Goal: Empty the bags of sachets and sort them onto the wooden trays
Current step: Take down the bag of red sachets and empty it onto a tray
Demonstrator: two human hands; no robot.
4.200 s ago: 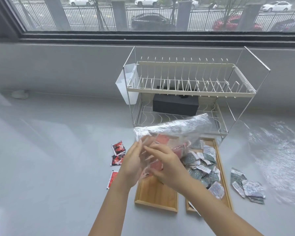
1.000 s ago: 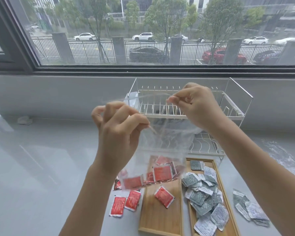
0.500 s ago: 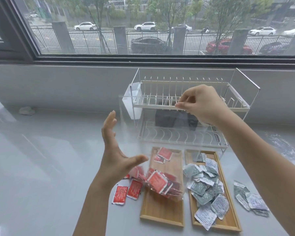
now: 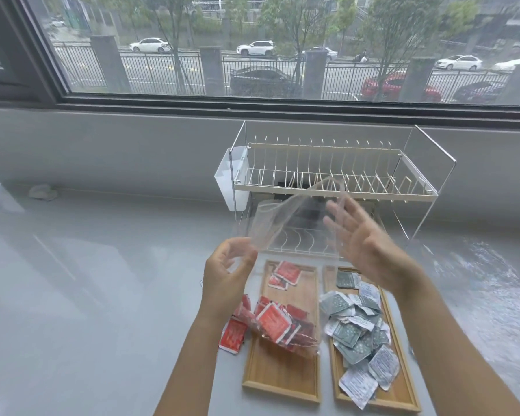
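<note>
The grey counter (image 4: 108, 295) carries everything, and its right side is blurred by a crumpled clear sheet (image 4: 478, 280) whose edges cannot be traced. At the back stands one two-tier wire dish rack (image 4: 330, 181), a dark box behind it partly hidden by the wires. In front lie two wooden trays side by side, long axes running away from the person: the left tray (image 4: 279, 373) holds red sachets (image 4: 287, 273), the right tray (image 4: 403, 394) a heap of grey-green and white sachets (image 4: 357, 334) too overlapped to count. One clear plastic bag (image 4: 282, 223) hangs in the air over the left tray, its long axis slanting from upper right down to lower left; its lower end, sagging onto the tray, holds a bunch of red sachets that cannot be counted through the creased film. The left hand (image 4: 225, 280) has its fingers curled on the bag's lower left edge, gripping it. The right hand (image 4: 364, 244) is motion-blurred, fingers spread straight against the bag's upper part; whether it grips cannot be told. One red sachet (image 4: 233, 336) lies on the counter just left of the left tray.
</note>
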